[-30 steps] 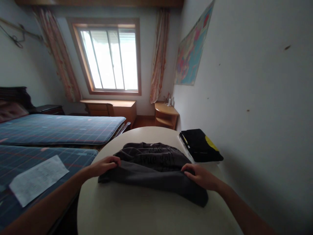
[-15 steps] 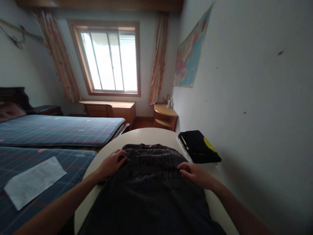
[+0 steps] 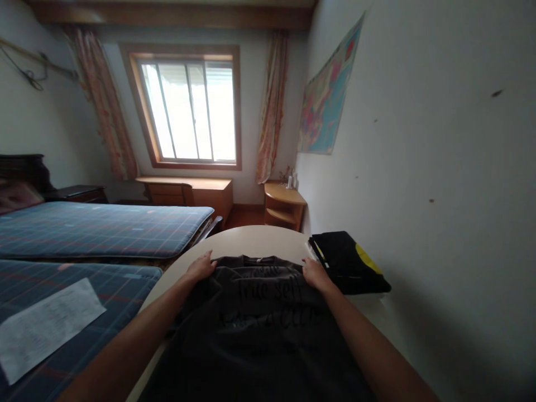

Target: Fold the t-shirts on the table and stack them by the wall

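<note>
A dark grey T-shirt (image 3: 263, 346) with black lettering, "True self" among it, lies spread over a pale round table (image 3: 259, 239), its neckline at the far end. My left hand (image 3: 201, 267) is closed on the left shoulder of the shirt, thumb against the cloth. At the opposite shoulder, my right hand (image 3: 315, 273) pinches the fabric beside the collar. The shirt's lower part runs out of view at the bottom. Just right of my right hand sits a folded stack of black clothing (image 3: 345, 259) with a yellow patch.
Two beds with blue plaid mattresses (image 3: 121, 226) stand to the left, a white sheet of paper (image 3: 50, 329) on the nearer one. A white wall (image 3: 439, 139) rises close on the right. A desk (image 3: 209, 184) and a corner shelf (image 3: 285, 194) are beyond the table.
My right hand has moved from the shirt's chest up to its right shoulder. My left hand has shifted slightly at the left shoulder and closed there. The camera view has tilted up slightly.
</note>
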Available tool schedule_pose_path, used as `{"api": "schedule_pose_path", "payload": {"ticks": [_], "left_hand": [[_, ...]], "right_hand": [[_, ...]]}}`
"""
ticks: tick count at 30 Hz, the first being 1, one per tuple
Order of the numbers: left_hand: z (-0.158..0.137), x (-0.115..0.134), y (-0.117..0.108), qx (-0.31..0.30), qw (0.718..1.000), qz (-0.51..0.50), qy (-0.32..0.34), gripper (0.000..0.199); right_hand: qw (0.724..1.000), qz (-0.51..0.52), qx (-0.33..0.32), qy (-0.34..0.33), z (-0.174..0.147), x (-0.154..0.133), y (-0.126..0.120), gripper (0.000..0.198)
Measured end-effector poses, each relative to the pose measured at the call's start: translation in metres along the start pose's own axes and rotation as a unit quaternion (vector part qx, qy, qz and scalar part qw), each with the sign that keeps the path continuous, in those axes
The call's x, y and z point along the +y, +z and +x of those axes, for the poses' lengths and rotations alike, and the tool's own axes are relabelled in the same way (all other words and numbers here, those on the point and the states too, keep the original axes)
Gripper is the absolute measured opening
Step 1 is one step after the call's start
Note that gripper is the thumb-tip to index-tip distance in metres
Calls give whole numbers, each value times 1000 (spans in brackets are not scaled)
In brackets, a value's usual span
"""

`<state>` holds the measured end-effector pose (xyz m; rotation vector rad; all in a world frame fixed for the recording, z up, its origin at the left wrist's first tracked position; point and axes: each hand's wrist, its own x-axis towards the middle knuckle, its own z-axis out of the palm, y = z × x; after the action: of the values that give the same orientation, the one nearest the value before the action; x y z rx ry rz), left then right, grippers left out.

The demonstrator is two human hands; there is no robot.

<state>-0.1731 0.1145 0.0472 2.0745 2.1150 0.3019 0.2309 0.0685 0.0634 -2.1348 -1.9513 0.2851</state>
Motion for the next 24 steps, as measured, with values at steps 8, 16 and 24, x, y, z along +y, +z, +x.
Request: {"api": "schedule_pose_path", "payload": {"ticks": [8,16,24], "left_hand": [[16,-5,-10,-33,999,31,-17,22],[66,-3,-69,122,991,-4,-64,39],[103,34,-63,127,988,-84,13,66]], "right_hand": [[992,-67,-65,83,26,-9,-8,28],[994,-38,86,52,75,-34,-68,27],[979,62,186,-54,113,-43,-74,63]]}}
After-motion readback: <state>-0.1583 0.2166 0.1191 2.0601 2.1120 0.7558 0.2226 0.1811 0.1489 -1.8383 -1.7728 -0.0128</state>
